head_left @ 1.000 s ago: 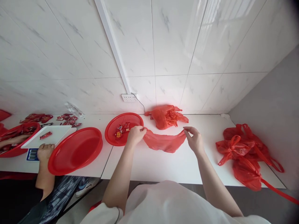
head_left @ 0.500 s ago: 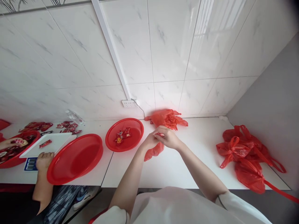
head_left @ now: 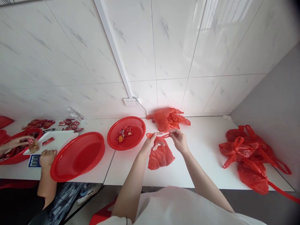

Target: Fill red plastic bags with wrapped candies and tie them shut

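A small red plastic bag (head_left: pixel 161 157) hangs between my hands over the white table, its lower part bulging. My left hand (head_left: pixel 148 144) pinches one of its handles at the upper left. The other handle is stretched to the right, where the closed fingers of my right hand (head_left: pixel 179 140) grip it. Just behind my hands lies a heap of loose red plastic bags (head_left: pixel 167 117) against the wall. To the left of my left hand stands a red basket (head_left: pixel 111 137) with several small wrapped snacks (head_left: pixel 124 133) in it.
Several tied red bags (head_left: pixel 246 156) lie at the table's right end. On the left are a large red basin (head_left: pixel 78 157), a scale with a white tray (head_left: pixel 61 137), and a co-worker's hand (head_left: pixel 48 157). A clear bottle (head_left: pixel 76 115) lies by the wall.
My hands were close together over the bag; now they are apart, pulling its handles to either side. The bag's body shows more fully. The co-worker's far hand has moved slightly toward the tray.
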`<state>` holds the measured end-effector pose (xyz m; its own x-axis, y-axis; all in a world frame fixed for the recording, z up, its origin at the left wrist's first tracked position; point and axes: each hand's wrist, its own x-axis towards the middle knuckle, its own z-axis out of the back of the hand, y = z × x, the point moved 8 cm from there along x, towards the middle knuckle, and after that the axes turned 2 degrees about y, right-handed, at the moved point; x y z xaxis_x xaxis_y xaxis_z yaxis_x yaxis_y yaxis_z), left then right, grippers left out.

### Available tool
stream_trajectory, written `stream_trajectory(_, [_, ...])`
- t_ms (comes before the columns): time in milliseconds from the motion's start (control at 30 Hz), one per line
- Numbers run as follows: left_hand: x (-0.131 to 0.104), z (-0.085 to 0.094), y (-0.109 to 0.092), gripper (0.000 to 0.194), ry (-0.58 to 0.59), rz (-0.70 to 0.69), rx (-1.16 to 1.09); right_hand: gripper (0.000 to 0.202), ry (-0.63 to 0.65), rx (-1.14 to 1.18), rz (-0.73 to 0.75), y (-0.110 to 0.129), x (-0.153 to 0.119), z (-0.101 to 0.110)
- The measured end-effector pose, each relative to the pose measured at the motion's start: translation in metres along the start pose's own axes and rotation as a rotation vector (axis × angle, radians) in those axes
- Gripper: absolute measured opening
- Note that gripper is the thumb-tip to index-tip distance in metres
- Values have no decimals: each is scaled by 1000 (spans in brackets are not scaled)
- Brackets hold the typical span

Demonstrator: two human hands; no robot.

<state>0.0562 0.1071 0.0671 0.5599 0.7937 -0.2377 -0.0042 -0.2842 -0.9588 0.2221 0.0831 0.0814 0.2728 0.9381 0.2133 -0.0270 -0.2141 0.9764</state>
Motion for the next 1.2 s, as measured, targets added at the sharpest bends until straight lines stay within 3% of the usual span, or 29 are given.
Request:
stream_trajectory(67, [-3,5,3,61,-48,-10,-119,22,2,136,-85,-6,-8,5])
stream_trajectory(233, [-5,3,2,58,-52,-49,-334,18,372,266,-248,-13,-45,-23])
stream_trajectory(300, [-8,-3,-3,55,-5,-50,-299,12,443,216,-292,-21,-55,-31])
stream_trajectory(400, [-20,-17,-18,49,69,-62,165,5,290,20,-277,-33,-50,-19])
stream_trajectory(533, [-41,-35,-59,27,-75,-369,1026,16,-32,-103,-159,-24,-34,7])
stream_trajectory(600, [-48,-46,-69,24,-118,-504,1233,15,-56,-87,-126,-17,-28,7])
stream_trajectory(700, [-52,-56,-68,24,-122,-610,1336,19,23,-39,-107,-5,-25,-5])
stream_trajectory(800, [-52,-59,-58,23,-87,-652,1273,28,227,37,-82,7,-30,-26])
stream_trajectory(900, [-54,-50,-53,32,-117,-649,973,30,398,119,-78,9,-40,-41])
stream_trajectory(1067, [-66,-23,-53,37,-397,-726,514,35,383,158,-98,-7,-48,-42])
stream_trajectory(1133, [-69,-24,-51,38,-406,-756,442,34,431,158,-105,-10,-51,-45])
stream_trajectory(1200, [-66,-29,-47,38,-337,-746,383,32,489,148,-96,-8,-52,-48])
